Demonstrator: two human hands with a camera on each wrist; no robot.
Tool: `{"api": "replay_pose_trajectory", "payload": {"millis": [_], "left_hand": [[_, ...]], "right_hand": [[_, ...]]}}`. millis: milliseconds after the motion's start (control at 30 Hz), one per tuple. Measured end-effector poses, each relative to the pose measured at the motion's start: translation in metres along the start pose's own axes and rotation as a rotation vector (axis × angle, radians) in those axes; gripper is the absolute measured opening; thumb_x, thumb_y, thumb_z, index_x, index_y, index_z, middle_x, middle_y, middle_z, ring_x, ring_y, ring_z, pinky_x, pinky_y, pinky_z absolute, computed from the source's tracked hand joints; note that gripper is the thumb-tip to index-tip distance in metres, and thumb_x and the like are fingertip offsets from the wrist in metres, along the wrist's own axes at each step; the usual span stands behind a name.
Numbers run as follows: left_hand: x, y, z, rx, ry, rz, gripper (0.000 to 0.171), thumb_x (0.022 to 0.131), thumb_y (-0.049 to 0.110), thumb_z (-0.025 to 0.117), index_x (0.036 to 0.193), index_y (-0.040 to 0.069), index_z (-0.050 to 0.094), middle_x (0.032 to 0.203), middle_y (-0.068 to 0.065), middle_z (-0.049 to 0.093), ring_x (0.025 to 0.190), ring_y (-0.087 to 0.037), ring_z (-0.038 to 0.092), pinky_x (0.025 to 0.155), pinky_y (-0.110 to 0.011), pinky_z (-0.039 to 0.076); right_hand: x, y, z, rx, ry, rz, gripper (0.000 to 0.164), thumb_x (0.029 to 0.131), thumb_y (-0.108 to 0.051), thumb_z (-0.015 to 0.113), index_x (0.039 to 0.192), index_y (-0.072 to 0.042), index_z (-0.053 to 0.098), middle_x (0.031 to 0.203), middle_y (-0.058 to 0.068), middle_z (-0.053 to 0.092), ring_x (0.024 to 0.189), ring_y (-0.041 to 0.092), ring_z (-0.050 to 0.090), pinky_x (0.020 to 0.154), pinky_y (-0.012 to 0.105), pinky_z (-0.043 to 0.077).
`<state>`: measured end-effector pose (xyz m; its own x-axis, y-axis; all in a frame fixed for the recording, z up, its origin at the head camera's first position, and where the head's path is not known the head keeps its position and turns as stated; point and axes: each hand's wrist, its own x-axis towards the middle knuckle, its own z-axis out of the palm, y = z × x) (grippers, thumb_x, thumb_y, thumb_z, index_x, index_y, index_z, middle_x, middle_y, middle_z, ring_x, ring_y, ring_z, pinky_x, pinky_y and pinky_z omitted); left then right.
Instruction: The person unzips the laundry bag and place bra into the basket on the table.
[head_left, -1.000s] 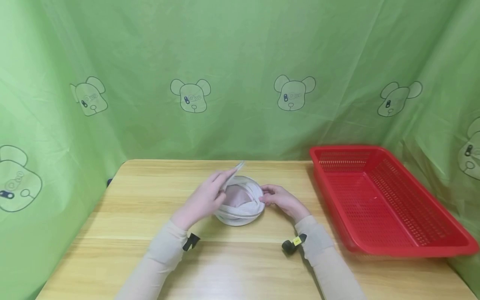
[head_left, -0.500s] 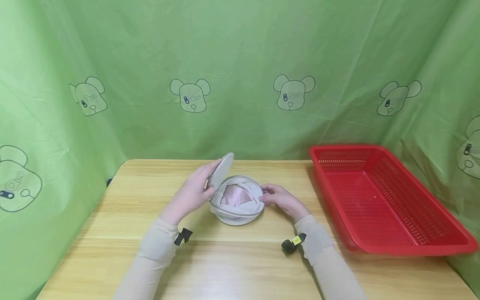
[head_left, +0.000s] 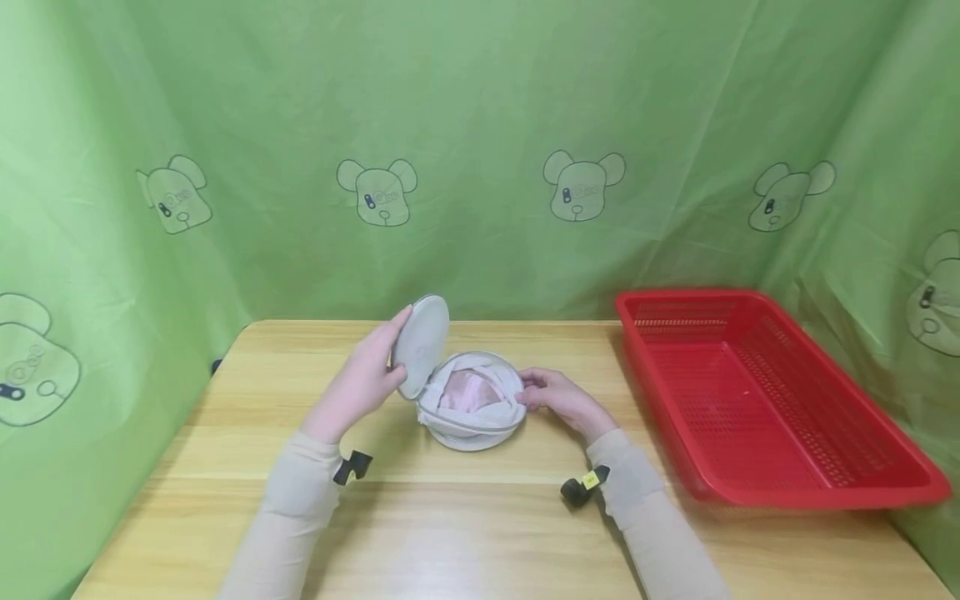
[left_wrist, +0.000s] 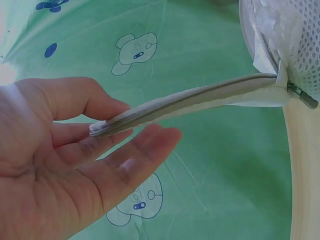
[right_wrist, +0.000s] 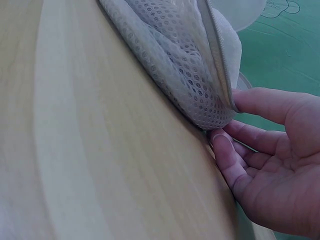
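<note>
Lid [head_left: 423, 342] tipped up on its side, joined to the left of a round white bag [head_left: 471, 433]. The bag sits near the middle of the surface [head_left: 487, 525], a bit closer to the far edge than to the near one. The left hand [head_left: 360, 379] pinches the rim of the lid, with the thumb on one face and fingers on the other. The right hand [head_left: 566, 402] pinches the side of the bag nearest the right edge, by the rim with the zipper [right_wrist: 218, 45].

The step looks like opening up the bag. I think the next move calls for the left hand to lean the lid further toward the left edge, while the right hand holds the bag so it does not slide.

The bag is soft and full of little holes, and its mouth is open. White folds go round inside it, with a pink patch [head_left: 471, 392] in the middle (it could be cloth, or just the bag's own bottom; I cannot tell). The big red basket [head_left: 832, 498] lies along the right edge, reaching to the far right corner, well apart from the bag. Its bottom and its holes show.
</note>
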<state>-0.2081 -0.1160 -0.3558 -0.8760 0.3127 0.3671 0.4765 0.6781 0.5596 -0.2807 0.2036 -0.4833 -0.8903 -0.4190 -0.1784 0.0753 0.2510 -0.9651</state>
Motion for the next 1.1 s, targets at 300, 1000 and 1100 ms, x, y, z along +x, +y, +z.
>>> {"api": "replay_pose_trajectory", "payload": {"millis": [300,1000,1100], "left_hand": [[-0.006,-0.006,-0.004,-0.046,0.077,-0.046,0.079,0.079,-0.012,0.06,0.15,0.002,0.03,0.141,-0.027,0.048,0.119,-0.04,0.056,0.098,-0.048,0.052],[-0.031,-0.032,-0.016,-0.183,0.288,-0.252,0.065,0.083,-0.005,0.063,0.144,0.002,0.042,0.126,-0.023,0.056,0.103,-0.037,0.063,0.074,-0.036,0.061],[-0.035,-0.036,-0.018,-0.192,0.286,-0.281,0.064,0.084,-0.004,0.063,0.145,0.003,0.042,0.126,-0.023,0.057,0.103,-0.036,0.062,0.075,-0.033,0.061]], "right_hand": [[0.002,0.001,0.0,-0.008,0.0,0.001,0.058,0.086,-0.005,0.064,0.137,0.01,0.043,0.123,0.021,0.059,0.096,0.012,0.059,0.085,0.026,0.052],[0.001,0.001,0.001,-0.013,0.005,0.003,0.058,0.087,-0.007,0.064,0.137,0.012,0.042,0.113,0.013,0.062,0.09,0.011,0.058,0.081,0.026,0.05],[0.001,0.001,0.001,-0.01,0.005,0.004,0.057,0.087,-0.006,0.064,0.137,0.011,0.043,0.109,0.008,0.062,0.088,0.011,0.058,0.081,0.025,0.05]]}}
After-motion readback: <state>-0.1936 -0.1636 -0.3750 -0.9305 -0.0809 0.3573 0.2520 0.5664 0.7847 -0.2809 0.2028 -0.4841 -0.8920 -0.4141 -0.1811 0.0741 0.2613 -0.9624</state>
